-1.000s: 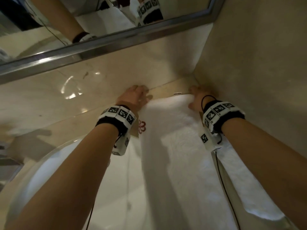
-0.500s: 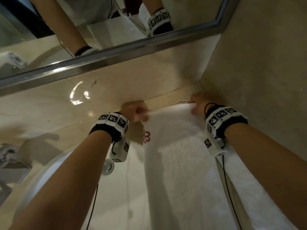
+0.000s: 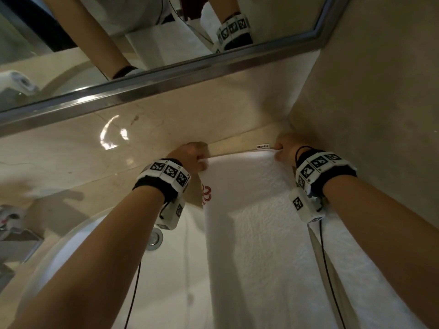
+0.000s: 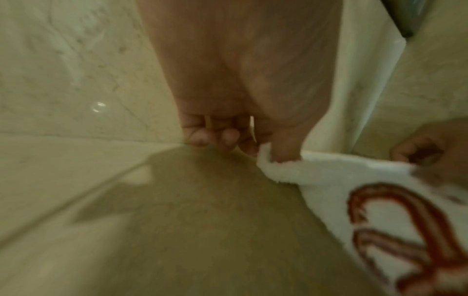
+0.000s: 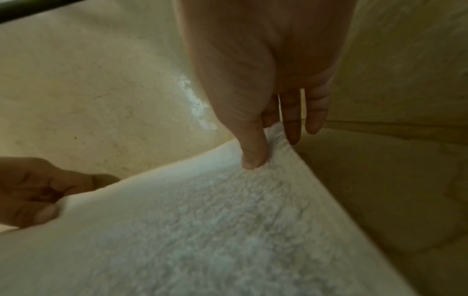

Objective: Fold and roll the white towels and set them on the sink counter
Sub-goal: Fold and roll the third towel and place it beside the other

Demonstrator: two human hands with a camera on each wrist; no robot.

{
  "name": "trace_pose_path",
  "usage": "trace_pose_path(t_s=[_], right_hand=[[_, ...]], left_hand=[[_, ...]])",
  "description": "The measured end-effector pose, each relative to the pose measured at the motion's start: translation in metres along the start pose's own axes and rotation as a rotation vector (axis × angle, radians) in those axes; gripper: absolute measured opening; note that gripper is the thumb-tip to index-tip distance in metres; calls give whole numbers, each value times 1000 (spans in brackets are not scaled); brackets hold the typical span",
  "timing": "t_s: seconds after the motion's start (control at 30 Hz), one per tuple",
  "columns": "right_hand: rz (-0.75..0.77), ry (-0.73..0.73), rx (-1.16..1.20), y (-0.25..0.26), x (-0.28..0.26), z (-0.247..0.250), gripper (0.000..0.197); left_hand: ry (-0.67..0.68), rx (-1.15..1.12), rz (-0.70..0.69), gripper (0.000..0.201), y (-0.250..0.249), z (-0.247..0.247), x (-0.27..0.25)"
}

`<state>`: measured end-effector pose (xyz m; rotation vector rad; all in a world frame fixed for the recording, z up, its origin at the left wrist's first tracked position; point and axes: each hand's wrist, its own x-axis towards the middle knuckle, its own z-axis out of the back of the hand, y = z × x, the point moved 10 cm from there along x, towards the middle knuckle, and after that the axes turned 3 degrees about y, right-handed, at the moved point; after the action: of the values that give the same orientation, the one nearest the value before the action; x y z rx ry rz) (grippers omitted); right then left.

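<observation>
Terry towel (image 3: 273,233): white, lying lengthwise from the back of the beige stone surface (image 3: 71,162) toward the camera, partly over the basin (image 3: 180,269); its near end is cut off at the bottom of the head view
Far edge: lifted off the surface, stretched between the two hands, close to the back wall and the right corner
Left hand (image 3: 190,155): grip clenched on the towel's far left corner; in the left wrist view the thumb (image 4: 283,148) presses into the terry with fingers curled behind it
Right hand (image 3: 285,147): grip grasping the far right corner, thumb (image 5: 253,152) on top of the cloth; the fingers under it are mostly hidden by the fold
Red logo (image 3: 206,194): embroidered at the towel's left edge, half hidden behind the left wrist band; blurred in the left wrist view
Tag (image 3: 262,146): small white label at the far edge, print too small to read
Drain (image 3: 155,237): metal ring in the basin, partly covered by the left wrist camera
Mirror (image 3: 142,43): metal-framed, above the surface, showing reflected arms; cut off at the top
</observation>
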<state>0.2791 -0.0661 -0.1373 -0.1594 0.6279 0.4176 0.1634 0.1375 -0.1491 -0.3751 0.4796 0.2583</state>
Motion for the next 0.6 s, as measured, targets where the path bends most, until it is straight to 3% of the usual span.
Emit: trace_pose_path(t_s=[0.07,0.13,0.2,0.27,0.43,0.53,0.6], right_hand=[[12,11,-33,5,-3,2,11],[50,-13,-38,11,-3,6,33],[89,-2,-43,20,-9,9,33],[84,32,-85,25,-10,9,6],[54,119,-72,23,-6,-2,27],[47,127,-79,27,-9,-5,14],[60,130,-118,35,-10,-8,17]], left_hand=[[-67,68,89,43,3,4,-2],[-165,91,145,44,-1,12,-6],[-189,5,154,45,-4,13,-6],[-182,-121,115,48,-7,13,-7],[-220,-90,-7,26,-21,20,-16],[-167,9,-42,27,-17,12,-24],[-87,130,-49,30,-16,2,-32]])
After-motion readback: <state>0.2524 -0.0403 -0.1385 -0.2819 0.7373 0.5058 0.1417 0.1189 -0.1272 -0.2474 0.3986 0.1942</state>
